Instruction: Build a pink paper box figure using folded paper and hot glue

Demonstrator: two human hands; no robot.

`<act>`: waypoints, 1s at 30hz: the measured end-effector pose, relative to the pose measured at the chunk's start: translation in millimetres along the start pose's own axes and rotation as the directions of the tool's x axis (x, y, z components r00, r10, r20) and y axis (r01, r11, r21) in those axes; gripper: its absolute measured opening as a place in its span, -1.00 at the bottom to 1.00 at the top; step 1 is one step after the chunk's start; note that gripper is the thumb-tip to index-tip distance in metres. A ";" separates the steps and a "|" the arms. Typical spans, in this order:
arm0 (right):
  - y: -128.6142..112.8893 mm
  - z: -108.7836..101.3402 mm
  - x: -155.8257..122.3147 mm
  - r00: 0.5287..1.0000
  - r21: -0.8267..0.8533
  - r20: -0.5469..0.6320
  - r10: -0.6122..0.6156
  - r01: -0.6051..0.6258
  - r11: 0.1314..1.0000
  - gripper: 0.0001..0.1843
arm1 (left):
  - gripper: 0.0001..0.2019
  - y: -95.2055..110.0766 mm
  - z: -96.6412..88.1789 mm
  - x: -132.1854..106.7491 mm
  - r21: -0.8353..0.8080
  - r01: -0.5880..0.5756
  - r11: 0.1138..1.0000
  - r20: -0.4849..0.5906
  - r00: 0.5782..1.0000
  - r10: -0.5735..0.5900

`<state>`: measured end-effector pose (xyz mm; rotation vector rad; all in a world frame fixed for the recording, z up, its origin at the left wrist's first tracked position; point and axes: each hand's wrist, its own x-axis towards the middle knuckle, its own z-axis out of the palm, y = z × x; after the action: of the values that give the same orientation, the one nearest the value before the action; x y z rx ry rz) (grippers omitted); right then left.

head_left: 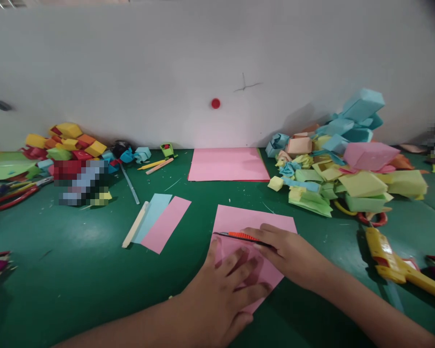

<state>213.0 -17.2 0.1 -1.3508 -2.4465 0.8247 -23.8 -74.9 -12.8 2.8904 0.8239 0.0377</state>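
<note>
A pink paper sheet [253, 221] lies on the green mat [76, 270] in front of me. My left hand [221, 295] lies flat on its near part, fingers spread, pressing it down. My right hand [286, 251] is closed round an orange cutter knife [239, 236] and holds its blade low along the paper, pointing left. The knife's handle end is hidden under the fingers.
A stack of pink sheets [228, 164] lies by the wall. Pink and blue strips [159, 220] lie to the left. Piles of folded paper shapes stand at the right [348, 164] and left [65, 142]. A yellow glue gun [395, 263] and red-handled scissors [375, 220] lie at the right.
</note>
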 end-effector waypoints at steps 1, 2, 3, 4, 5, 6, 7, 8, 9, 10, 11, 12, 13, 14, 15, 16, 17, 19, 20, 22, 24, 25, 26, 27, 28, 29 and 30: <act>-0.3 -0.4 -0.1 1.000 -0.009 0.003 0.003 -0.003 1.000 -0.47 | -0.45 -0.1 -0.3 -0.1 -0.005 0.002 1.000 0.004 1.000 -0.002; -0.6 -0.8 -0.3 1.000 -0.015 0.004 0.007 -0.007 1.000 -0.48 | -0.45 -0.3 -0.6 -0.1 -0.010 0.002 1.000 0.008 1.000 -0.002; -0.8 -1.0 -0.5 1.000 -0.017 0.005 0.009 -0.009 1.000 -0.48 | -0.45 -0.4 -0.9 0.0 -0.016 0.004 1.000 0.011 1.000 -0.004; -0.9 -1.2 -0.7 1.000 -0.017 0.001 0.008 -0.008 1.000 -0.48 | -0.45 -0.6 -1.4 0.2 -0.021 0.006 1.000 0.016 1.000 -0.006; -0.8 -1.2 -0.8 1.000 -0.015 -0.005 0.007 -0.007 1.000 -0.48 | -0.45 -0.6 -1.9 0.5 -0.025 0.009 1.000 0.022 1.000 -0.008; -0.6 -1.1 -0.8 1.000 -0.012 -0.010 0.004 -0.004 1.000 -0.49 | -0.46 -0.6 -2.6 0.9 -0.028 0.012 1.000 0.029 1.000 -0.011; -0.3 -0.8 -0.8 1.000 -0.010 -0.014 -0.001 0.001 1.000 -0.49 | -0.46 -0.6 -3.3 1.3 -0.029 0.016 0.999 0.037 0.999 -0.015; 0.2 -0.6 -0.7 1.000 -0.009 -0.016 -0.004 0.004 1.000 -0.50 | -0.47 -0.5 -4.1 1.7 -0.029 0.018 0.999 0.046 0.999 -0.017; 0.7 -0.3 -0.6 1.000 -0.010 -0.017 -0.003 0.003 1.000 -0.50 | -0.47 -0.4 -4.9 2.1 -0.030 0.020 0.999 0.051 0.999 -0.019; 1.3 0.0 -0.6 1.000 -0.012 -0.018 -0.001 0.001 1.000 -0.50 | -0.47 -0.3 -5.7 2.5 -0.032 0.020 0.999 0.054 0.998 -0.018; 1.8 0.2 -0.6 1.000 -0.014 -0.017 0.001 -0.002 1.000 -0.51 | -0.47 -0.4 -6.4 2.8 -0.036 0.017 0.999 0.057 0.998 -0.015; 2.4 0.4 -0.7 1.000 -0.015 -0.016 0.004 -0.004 1.000 -0.51 | -0.46 -0.5 -7.1 3.1 -0.042 0.014 0.999 0.064 0.998 -0.011; 2.9 0.4 -0.8 1.000 -0.015 -0.014 0.007 -0.007 1.000 -0.51 | -0.45 -0.6 -7.7 3.2 -0.046 0.011 0.999 0.075 0.997 -0.007; 3.3 0.3 -1.0 1.000 -0.015 -0.014 0.010 -0.011 1.000 -0.51 | -0.45 -0.8 -8.3 3.3 -0.048 0.011 0.999 0.085 0.996 -0.007; 3.7 0.2 -1.3 1.000 -0.016 -0.015 0.012 -0.012 1.000 -0.51 | -0.44 -0.9 -8.8 3.2 -0.047 0.012 0.999 0.091 0.996 -0.008; 4.0 -0.1 -1.6 1.000 -0.017 -0.016 0.014 -0.015 1.000 -0.51 | -0.43 -1.0 -9.2 3.1 -0.042 0.014 0.999 0.095 0.995 -0.010; 4.1 -0.4 -2.0 1.000 -0.017 -0.019 0.017 -0.017 1.000 -0.51 | -0.43 -1.0 -9.4 2.7 -0.036 0.016 0.999 0.095 0.995 -0.012; 3.9 -1.1 -2.5 1.000 -0.015 -0.026 0.014 -0.014 1.000 -0.51 | -0.41 -0.9 -9.1 1.8 -0.023 0.010 1.000 0.088 0.996 -0.008; 3.5 -1.5 -2.7 1.000 -0.010 -0.027 0.010 -0.010 1.000 -0.51 | -0.40 -0.8 -8.6 1.3 -0.018 0.005 1.000 0.087 0.996 -0.003; 2.2 -2.4 -2.9 0.999 -0.002 -0.034 -0.003 0.003 1.000 -0.52 | -0.39 -1.0 -6.7 0.5 -0.006 -0.003 1.000 0.082 0.997 0.004; 0.7 -3.3 -3.0 0.999 -0.004 -0.038 -0.010 0.010 1.000 -0.53 | -0.39 -1.7 -4.3 0.0 0.009 -0.006 1.000 0.063 0.998 0.005; 0.1 -3.9 -3.0 0.999 -0.012 -0.037 -0.010 0.010 1.000 -0.53 | -0.39 -2.2 -3.0 -0.2 0.014 -0.010 1.000 0.056 0.998 0.010; -0.3 -4.4 -3.0 0.999 -0.021 -0.035 -0.009 0.008 1.000 -0.52 | -0.39 -2.8 -1.8 -0.4 0.018 -0.013 1.000 0.050 0.999 0.013; -0.6 -5.0 -3.1 0.999 -0.030 -0.033 -0.007 0.006 1.000 -0.52 | -0.39 -3.3 -0.7 -0.6 0.022 -0.017 1.000 0.046 0.999 0.016; -0.7 -5.6 -3.2 1.000 -0.036 -0.029 -0.006 0.005 0.999 -0.51 | -0.40 -3.8 0.4 -1.0 0.025 -0.018 1.000 0.044 0.999 0.017; -0.7 -6.2 -3.3 1.000 -0.039 -0.027 -0.006 0.005 0.999 -0.51 | -0.40 -4.2 1.4 -1.4 0.029 -0.017 0.999 0.042 0.999 0.016; -0.7 -6.8 -3.4 1.000 -0.040 -0.028 -0.006 0.005 0.999 -0.50 | -0.40 -4.6 2.4 -1.9 0.033 -0.014 0.999 0.037 0.999 0.013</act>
<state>217.5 -17.9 6.3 -1.3590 -2.4570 0.7543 -27.7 -72.4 -15.7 2.9186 0.8068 -0.0273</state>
